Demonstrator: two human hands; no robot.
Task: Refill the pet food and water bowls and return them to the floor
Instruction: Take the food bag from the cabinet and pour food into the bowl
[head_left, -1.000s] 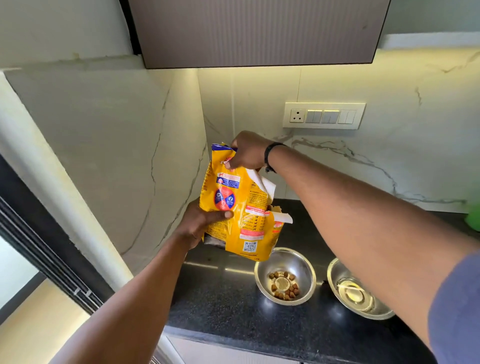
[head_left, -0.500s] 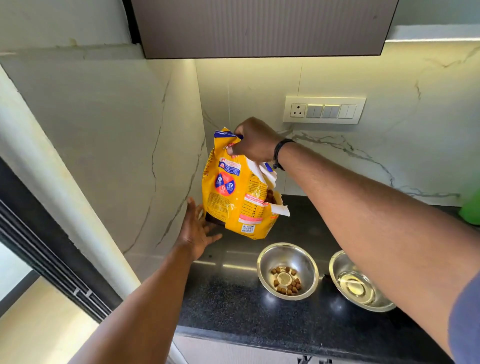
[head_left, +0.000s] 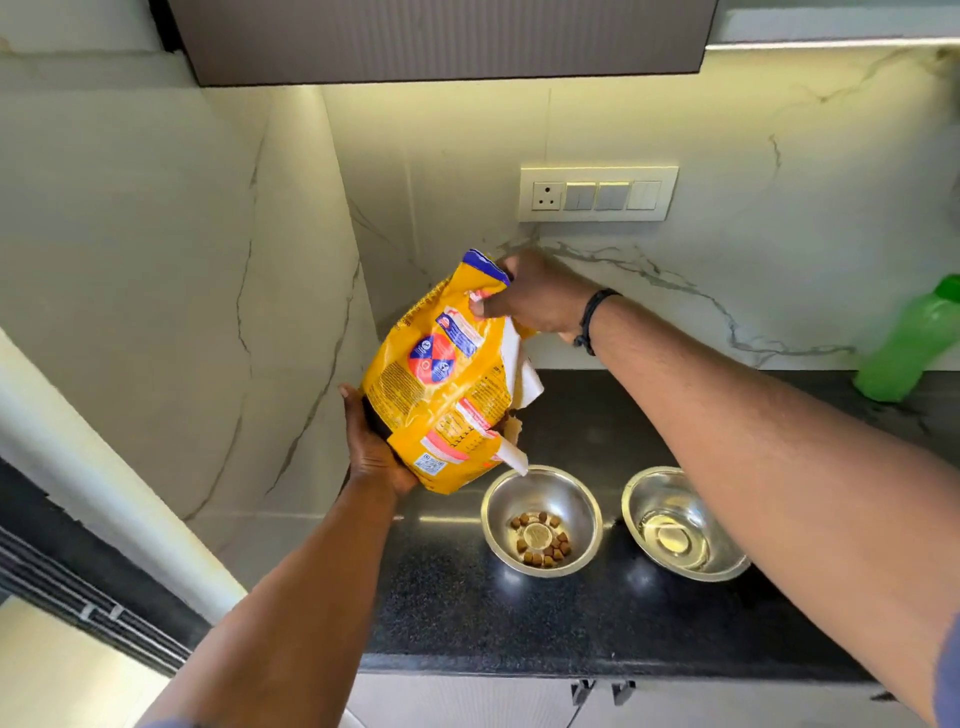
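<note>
Yellow food bag (head_left: 441, 384), crinkled, torn mouth tilted over kibble bowl (head_left: 540, 519); left hand (head_left: 374, 447) cupping base, right hand (head_left: 535, 301) pinching top

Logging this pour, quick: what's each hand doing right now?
Left hand: holding the food bag from below.
Right hand: gripping the bag's top end.

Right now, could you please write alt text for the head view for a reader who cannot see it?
Two hands, left underneath and right at the top, tilt a yellow pet food bag over a steel bowl holding some kibble on a black counter. A second steel bowl holds water.
</note>
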